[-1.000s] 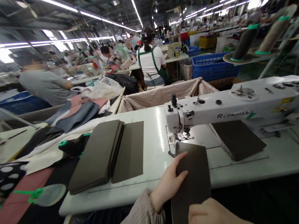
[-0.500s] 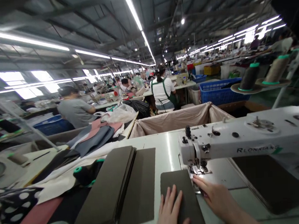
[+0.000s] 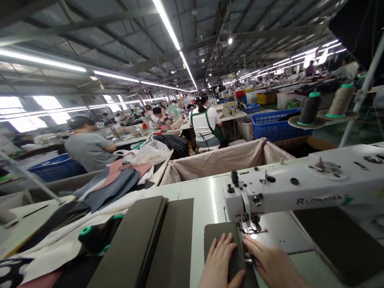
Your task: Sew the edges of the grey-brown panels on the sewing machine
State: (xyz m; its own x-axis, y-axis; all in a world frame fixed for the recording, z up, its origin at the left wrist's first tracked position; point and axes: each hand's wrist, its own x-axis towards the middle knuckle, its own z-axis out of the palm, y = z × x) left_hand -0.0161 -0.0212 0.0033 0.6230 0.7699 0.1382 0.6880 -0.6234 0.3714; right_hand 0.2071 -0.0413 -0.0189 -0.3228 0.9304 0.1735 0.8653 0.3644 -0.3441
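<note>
A dark olive-grey fabric panel (image 3: 230, 243) lies lengthwise on the table, its right edge beside the presser foot (image 3: 255, 230) of the white sewing machine (image 3: 283, 189). My left hand (image 3: 219, 265) rests flat on this panel, fingers forward and slightly spread, thumb out to the right. At the panel's right edge, just in front of the presser foot, my right hand (image 3: 272, 262) reaches in with its index finger stretched out; its lower fingers are partly hidden. A small shiny metal part (image 3: 247, 258) shows between that hand and the panel.
Left of the panel stands a thick stack of similar pieces (image 3: 121, 257), a flatter piece (image 3: 175, 239) beside it. Under the machine arm lies another pile (image 3: 345, 242). Cloth scraps, thread cones (image 3: 310, 109) and a cloth-lined bin (image 3: 213, 160) surround the table. Co-workers sit beyond.
The camera view has shifted slightly. The panel has slid a little forward along the presser foot, and my left hand has moved forward. My right hand stays by the foot.
</note>
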